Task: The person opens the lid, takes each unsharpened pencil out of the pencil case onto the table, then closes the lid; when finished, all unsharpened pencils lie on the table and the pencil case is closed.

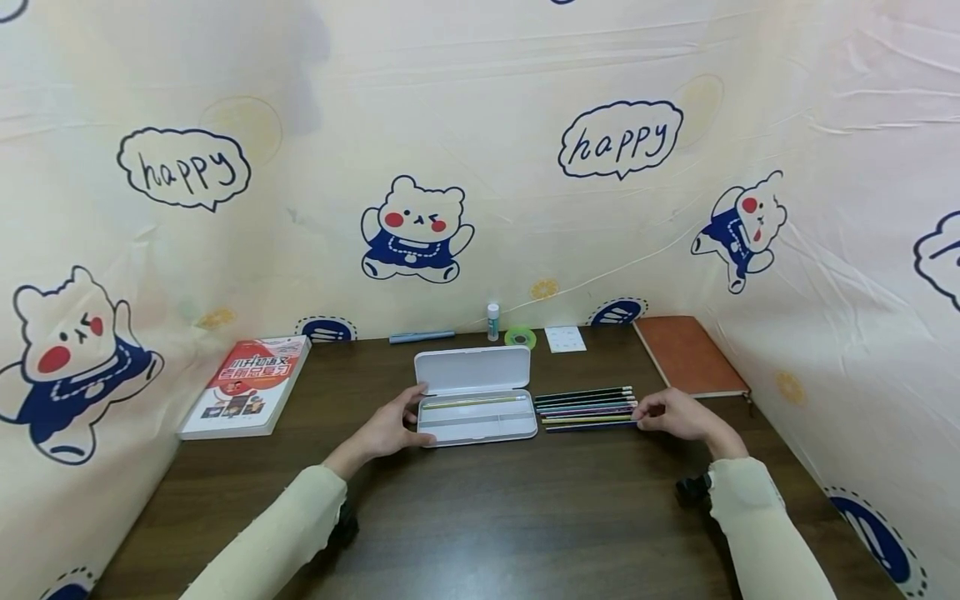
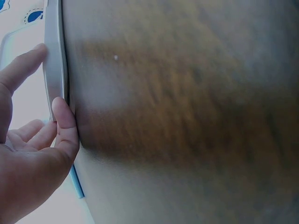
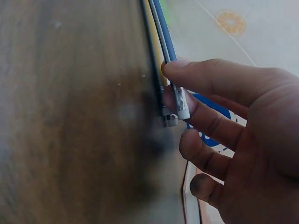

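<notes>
A white pencil case lies with its lid raised, one pencil in its back compartment. My left hand holds the case's left end, thumb at the front corner and fingers farther back; the left wrist view shows these fingers against its edge. To the right of the case, several pencils lie side by side. My right hand is at their right ends. Between thumb and fingers it pinches a dark blue pencil near its white eraser. Another pencil end shows just behind.
Behind the case are a blue pen, a glue stick, a green tape roll and a white card. A book lies left, a brown notebook right. Patterned cloth surrounds the wooden table.
</notes>
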The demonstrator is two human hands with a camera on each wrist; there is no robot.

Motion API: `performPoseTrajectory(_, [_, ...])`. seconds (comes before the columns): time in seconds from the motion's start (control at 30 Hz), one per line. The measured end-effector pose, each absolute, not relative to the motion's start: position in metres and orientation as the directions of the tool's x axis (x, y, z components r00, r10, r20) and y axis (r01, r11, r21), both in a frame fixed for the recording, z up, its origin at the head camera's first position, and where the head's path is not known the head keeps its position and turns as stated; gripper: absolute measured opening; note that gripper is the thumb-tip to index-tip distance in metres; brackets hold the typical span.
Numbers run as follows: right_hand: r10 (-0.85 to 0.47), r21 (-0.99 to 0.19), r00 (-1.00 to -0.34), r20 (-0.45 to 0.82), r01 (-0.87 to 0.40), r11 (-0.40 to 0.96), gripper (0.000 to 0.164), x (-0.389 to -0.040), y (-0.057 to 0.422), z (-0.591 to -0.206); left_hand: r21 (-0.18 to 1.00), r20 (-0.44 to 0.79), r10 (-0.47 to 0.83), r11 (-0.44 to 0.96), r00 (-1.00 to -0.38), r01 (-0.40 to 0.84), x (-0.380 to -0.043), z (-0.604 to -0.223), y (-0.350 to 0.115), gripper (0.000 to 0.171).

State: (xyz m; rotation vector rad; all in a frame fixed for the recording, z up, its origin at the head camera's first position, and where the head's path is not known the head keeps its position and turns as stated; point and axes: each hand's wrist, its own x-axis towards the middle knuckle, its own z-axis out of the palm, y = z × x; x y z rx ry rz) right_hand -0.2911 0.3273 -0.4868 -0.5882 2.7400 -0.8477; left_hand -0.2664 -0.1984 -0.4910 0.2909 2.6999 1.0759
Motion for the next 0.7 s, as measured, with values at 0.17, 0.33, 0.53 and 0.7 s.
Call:
performPoseTrajectory(0.17, [-0.401, -0.546, -0.915, -0.047, -0.312, 0.777, 0.006, -0.2932, 0.3254, -0.49, 0.688, -0.127, 0.267, 0.717, -0.955, 0.11, -0.2665, -0.4921, -0.1996, 0.099])
performPoseTrajectory(0.33, [-0.397, -0.524, -0.918, -0.023, -0.327, 0.786, 0.005, -0.2942, 0.324, -0.4912, 0.688, -0.125, 0.27, 0.717, -0.955, 0.113, -0.2662, -0.4939, -0.2005, 0.099])
performPoseTrajectory(0.53, [-0.398, -0.538, -0.917, -0.02, -0.325, 0.778, 0.008, -0.2952, 0.3237, -0.4922, 0.686, -0.126, 0.277, 0.718, -0.953, 0.118, -0.2661, -0.4935, -0.2007, 0.098])
performPoseTrajectory(0.7, [-0.393, -0.561, -0.919, -0.022, -0.313, 0.766, 0.008, -0.2961, 0.3186, -0.487, 0.688, -0.137, 0.268, 0.718, -0.954, 0.103, -0.2669, -0.4922, -0.2006, 0.098])
